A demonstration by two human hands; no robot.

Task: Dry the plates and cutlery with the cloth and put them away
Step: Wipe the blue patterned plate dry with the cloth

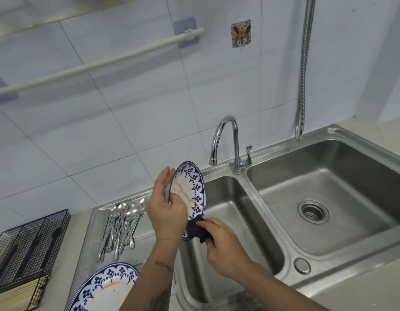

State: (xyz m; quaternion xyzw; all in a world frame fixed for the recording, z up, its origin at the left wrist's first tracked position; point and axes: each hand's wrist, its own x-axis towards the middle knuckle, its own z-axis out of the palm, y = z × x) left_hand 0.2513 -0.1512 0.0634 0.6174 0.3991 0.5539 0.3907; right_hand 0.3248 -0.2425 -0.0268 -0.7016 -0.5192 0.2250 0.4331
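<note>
My left hand (165, 209) grips a blue-and-white patterned plate (192, 189) by its left rim, holding it on edge above the small left sink basin (230, 221). My right hand (221, 241) pinches a dark cloth (198, 230) and presses it against the plate's lower rim. A second plate of the same pattern (107, 286) lies flat on the steel drainboard at the bottom left. Several spoons and other cutlery (121, 227) lie in a bunch on the drainboard behind it.
A black wire cutlery rack (28, 245) with chopsticks in it stands at the far left. A chrome tap (230, 142) rises behind the basins. The large right basin (329, 198) has a drain strainer. A rail and a hook hang on the tiled wall.
</note>
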